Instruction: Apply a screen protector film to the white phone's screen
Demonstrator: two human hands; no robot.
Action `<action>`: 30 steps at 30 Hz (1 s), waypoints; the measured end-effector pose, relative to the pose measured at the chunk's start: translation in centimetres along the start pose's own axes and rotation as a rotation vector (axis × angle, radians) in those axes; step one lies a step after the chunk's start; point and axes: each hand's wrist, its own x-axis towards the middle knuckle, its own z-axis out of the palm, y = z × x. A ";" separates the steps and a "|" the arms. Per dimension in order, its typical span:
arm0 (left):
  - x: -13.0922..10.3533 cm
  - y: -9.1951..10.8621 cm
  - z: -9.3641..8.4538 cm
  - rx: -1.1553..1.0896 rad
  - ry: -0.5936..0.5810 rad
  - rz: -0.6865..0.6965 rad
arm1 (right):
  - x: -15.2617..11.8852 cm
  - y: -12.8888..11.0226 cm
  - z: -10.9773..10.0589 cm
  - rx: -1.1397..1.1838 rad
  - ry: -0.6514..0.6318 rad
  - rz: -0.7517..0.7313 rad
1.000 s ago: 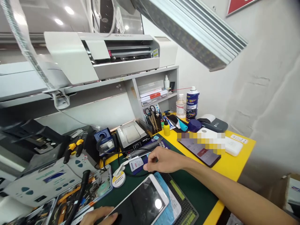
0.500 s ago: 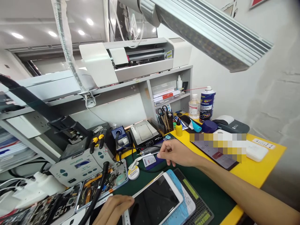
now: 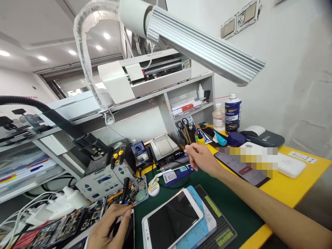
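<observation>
My right hand [image 3: 202,158] is raised over the far side of the green mat, thumb and forefinger together; what they hold, if anything, is unclear. Just below lies a white stick-like tool [image 3: 168,172], one end by a round white container [image 3: 154,189]. My left hand [image 3: 111,226] reaches across a dark-screened device [image 3: 129,230], with thumb and forefinger almost meeting at the parts tray [image 3: 144,199]. A black cylindrical handle [image 3: 126,188] runs behind those fingers; whether they grip it is hidden. Between my hands lies a white tablet [image 3: 173,219], dark screen up, on a blue slab [image 3: 207,221].
A phone with a lit screen [image 3: 241,168] and a white box [image 3: 292,166] lie on the yellow tabletop [image 3: 308,185] at right. A spray can [image 3: 232,114] stands behind them. A grey soldering station [image 3: 95,185] is at left, and a lamp [image 3: 204,45] hangs overhead.
My left hand has left the tablet's edge and moved left to the parts tray. My right hand has lifted away from the white stick-like tool. The view has shifted.
</observation>
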 end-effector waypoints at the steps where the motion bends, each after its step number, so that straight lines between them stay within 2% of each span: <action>1: 0.0 -0.1 -0.1 0.009 0.014 -0.012 | 0.0 0.0 -0.1 0.006 0.010 -0.004; 5: 0.3 -0.2 -0.3 0.076 0.071 -0.063 | 0.0 -0.2 -0.3 -0.008 0.066 -0.020; 7: 1.1 0.2 -0.7 0.090 0.052 -0.077 | -0.1 -0.5 -0.3 -0.021 0.101 -0.035; 13: 5.9 3.4 -1.6 0.174 -0.310 -0.170 | -0.2 -0.7 -0.3 -0.076 0.201 -0.117; 14: 6.9 3.9 -1.4 0.200 -0.393 -0.176 | -0.2 -0.7 -0.3 -0.091 0.221 -0.138; 17: 9.8 4.6 0.6 0.247 -0.513 -0.160 | -0.2 -0.6 -0.4 -0.138 0.255 -0.207; 20: 11.8 4.2 3.7 0.343 -0.607 -0.170 | -0.2 -0.3 -0.4 -0.186 0.241 -0.262; 24: 13.0 3.1 6.9 0.446 -0.701 -0.271 | -0.2 0.3 -0.4 -0.250 0.211 -0.296; 27: 13.4 2.5 7.4 0.423 -0.722 -0.348 | -0.1 0.6 -0.3 -0.276 0.192 -0.300; 30: 13.7 2.4 6.2 0.305 -0.702 -0.415 | -0.1 0.6 -0.3 -0.264 0.180 -0.300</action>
